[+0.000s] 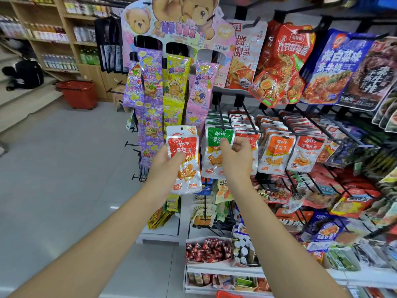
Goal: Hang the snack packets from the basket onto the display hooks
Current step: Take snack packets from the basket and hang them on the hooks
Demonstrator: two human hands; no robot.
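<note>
Head view. L hand [171,161] grips stack of red packets [185,168], thumb on front, other fingers hidden behind, just left of hanging green packet [218,134]. R hand [235,157], fingers curled, at green packet on hook [220,115]; whether pinching, can't tell.

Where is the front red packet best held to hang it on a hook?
Pinch the front red packet at its top right corner, beside the hang hole, from the right: it stands upright, hole uppermost, and the left hand covers its left middle.
</note>
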